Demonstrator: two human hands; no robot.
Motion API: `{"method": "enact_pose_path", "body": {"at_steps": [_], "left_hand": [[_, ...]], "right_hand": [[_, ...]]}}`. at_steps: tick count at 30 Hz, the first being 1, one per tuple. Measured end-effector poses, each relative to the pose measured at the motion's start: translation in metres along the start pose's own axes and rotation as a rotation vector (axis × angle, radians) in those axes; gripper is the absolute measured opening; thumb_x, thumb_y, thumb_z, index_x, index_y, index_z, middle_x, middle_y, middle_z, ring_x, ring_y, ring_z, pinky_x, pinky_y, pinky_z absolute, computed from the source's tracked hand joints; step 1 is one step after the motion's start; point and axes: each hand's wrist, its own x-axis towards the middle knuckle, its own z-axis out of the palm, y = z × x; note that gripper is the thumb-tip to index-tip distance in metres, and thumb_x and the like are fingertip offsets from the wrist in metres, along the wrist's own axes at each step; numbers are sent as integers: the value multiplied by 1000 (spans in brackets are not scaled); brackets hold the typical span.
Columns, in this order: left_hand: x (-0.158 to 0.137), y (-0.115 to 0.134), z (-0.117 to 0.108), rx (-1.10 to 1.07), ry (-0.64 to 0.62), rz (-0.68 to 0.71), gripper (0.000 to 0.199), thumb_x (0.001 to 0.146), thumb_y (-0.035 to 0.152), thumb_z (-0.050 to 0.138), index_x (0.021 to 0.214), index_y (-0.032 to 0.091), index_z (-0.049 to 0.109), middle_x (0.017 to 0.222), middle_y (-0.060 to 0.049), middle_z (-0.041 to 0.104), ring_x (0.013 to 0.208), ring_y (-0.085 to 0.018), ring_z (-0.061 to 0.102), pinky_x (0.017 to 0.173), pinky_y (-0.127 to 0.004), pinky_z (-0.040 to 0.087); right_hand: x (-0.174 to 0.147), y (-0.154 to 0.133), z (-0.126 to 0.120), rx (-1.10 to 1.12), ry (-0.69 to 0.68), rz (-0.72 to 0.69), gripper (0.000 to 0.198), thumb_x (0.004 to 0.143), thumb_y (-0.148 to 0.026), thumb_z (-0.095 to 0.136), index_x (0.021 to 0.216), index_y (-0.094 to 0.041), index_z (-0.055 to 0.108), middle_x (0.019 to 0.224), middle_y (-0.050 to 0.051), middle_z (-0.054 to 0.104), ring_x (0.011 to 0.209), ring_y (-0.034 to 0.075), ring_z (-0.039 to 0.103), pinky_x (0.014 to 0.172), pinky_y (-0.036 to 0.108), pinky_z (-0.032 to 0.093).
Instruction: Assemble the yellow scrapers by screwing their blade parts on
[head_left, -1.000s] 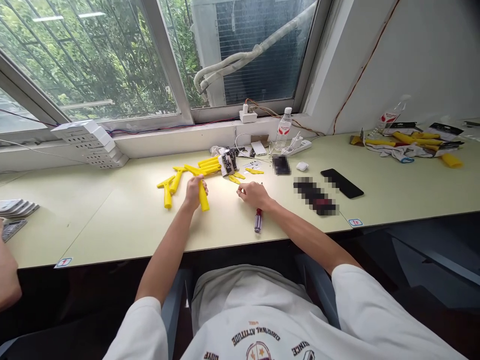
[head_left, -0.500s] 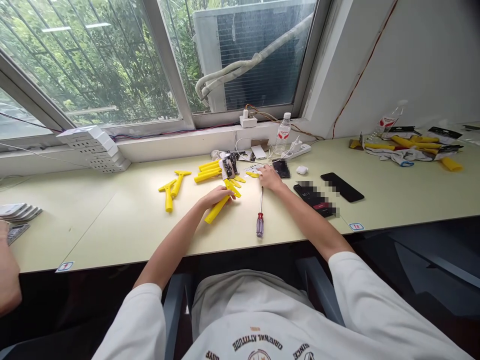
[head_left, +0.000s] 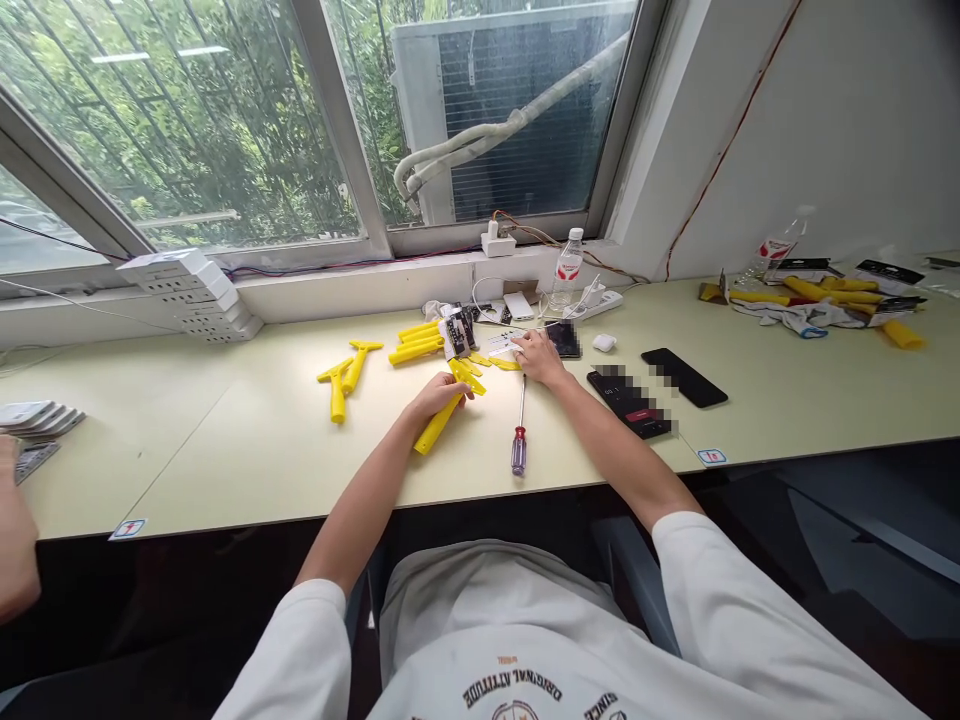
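Observation:
My left hand (head_left: 433, 396) is wrapped round the handle of a yellow T-shaped scraper (head_left: 436, 428), its head tilted up to the right. My right hand (head_left: 538, 354) is over a white sheet (head_left: 504, 341) with small dark marks or parts on it. Its fingers are drawn together at the sheet, and what they hold, if anything, is too small to make out. Flat yellow pieces (head_left: 505, 365) lie just left of those fingers. Below the right hand a screwdriver (head_left: 519, 450) rests with its purple-and-red handle towards me. Two more yellow scrapers (head_left: 337, 395) lie to the left.
Several yellow handles (head_left: 417, 344) lie beside black-and-white packaging (head_left: 456, 332). A bottle (head_left: 568, 268) and power strip (head_left: 596, 302) stand behind. Phones (head_left: 684, 376) and a white case (head_left: 604, 342) are at right. Another person's arm (head_left: 16, 550) shows at the left edge.
My right hand has shifted slightly on the white sheet, and more of the yellow pieces beside it shows. My left hand keeps hold of the scraper, barely moved.

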Motion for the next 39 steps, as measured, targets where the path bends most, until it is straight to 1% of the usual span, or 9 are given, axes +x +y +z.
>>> {"method": "enact_pose_path", "body": {"at_steps": [4,8,15,21,26,31,33,36,39], "left_hand": [[1,0,2,48,15,-7,23,84,41,79,80,18,83,76,-9,77,66,-20,67,66,-32,50],[4,-3,1,89,9,-2,24,84,42,80,82,18,85,77,-9,78,68,-20,68,68,-32,52],[6,-6,0,98,-1,44,26,84,43,78,73,20,81,81,-11,81,75,-22,72,75,-32,56],[8,-9,1,80,26,40,26,85,43,78,81,18,85,81,-10,80,74,-21,71,75,-33,54],[7,-10,0,60,12,29,28,85,44,78,84,18,85,82,-9,80,75,-22,71,77,-34,53],[5,-4,2,63,51,45,25,82,42,79,76,18,80,85,-11,81,78,-22,70,79,-34,53],[3,-1,4,62,90,60,24,81,41,81,75,18,78,87,-11,81,77,-21,68,75,-33,53],[0,2,7,10,109,44,24,79,40,84,81,16,78,92,-12,81,71,-19,65,66,-32,51],[-2,3,10,-53,92,42,27,79,39,87,88,15,79,96,-12,81,68,-17,64,64,-32,51]], "right_hand": [[-1,-1,-1,0,-81,-18,42,112,-33,57,142,-23,85,149,17,68,145,38,52,123,49,47],[-7,0,-7,11,-23,-15,35,109,-25,58,124,-20,90,139,16,74,140,33,58,122,43,48],[-7,10,-10,-29,-70,51,32,107,-32,65,133,-21,82,147,18,72,145,36,57,121,48,48],[-4,12,-3,-30,-72,41,24,108,-27,60,123,-18,77,142,19,73,140,35,60,118,48,49],[-4,12,-3,41,-69,40,22,103,-20,66,124,-18,73,123,13,81,117,28,70,103,39,51],[-6,9,-11,113,52,42,27,103,-13,57,115,-18,80,126,14,83,120,26,72,106,38,51],[-8,5,-15,166,155,38,26,103,-14,55,104,-19,81,125,15,84,122,28,72,107,39,52],[-15,-8,-16,368,239,42,18,99,-21,61,99,-20,79,110,12,85,105,27,74,96,39,55],[-24,-28,-9,683,84,43,10,90,-28,71,93,-21,77,93,7,82,85,23,71,83,36,55]]}}
